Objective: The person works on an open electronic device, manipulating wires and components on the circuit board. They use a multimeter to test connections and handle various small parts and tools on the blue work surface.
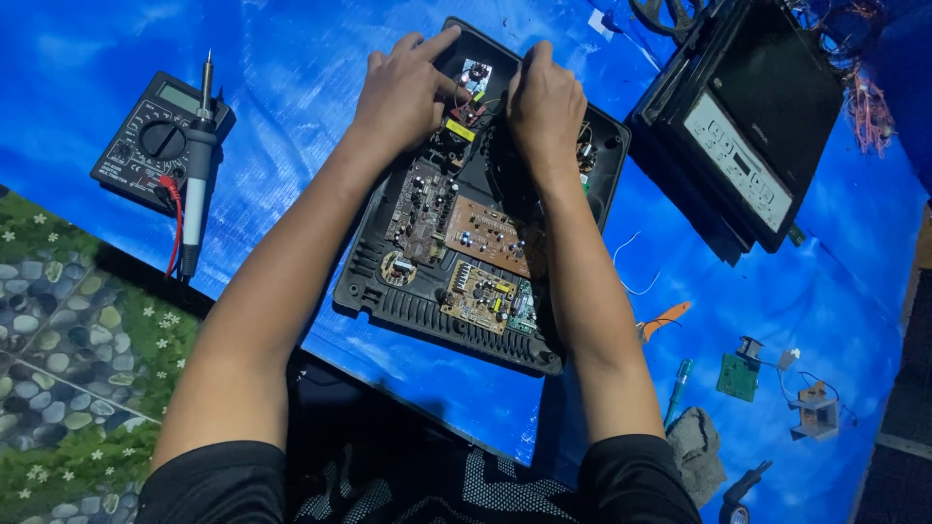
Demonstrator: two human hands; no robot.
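Chassis: black ribbed plastic tray [456, 325], brown circuit boards [490, 238] inside; rigid, fragile; grip rims.
Left hand [403, 92]: fingers spread, pressing wiring.
Right hand [544, 102]: curled; grip unclear.

Black casing [408, 301], brown circuit boards [485, 233], blue sheet [291, 68].

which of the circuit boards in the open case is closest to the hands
The small board with the yellow part, at the case's far end between the left hand and right hand. The brown board and the others lie nearer the person's body.

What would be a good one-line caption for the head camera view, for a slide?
Both hands, left hand and right hand, work inside an opened black casing full of circuit boards, on a blue sheet.
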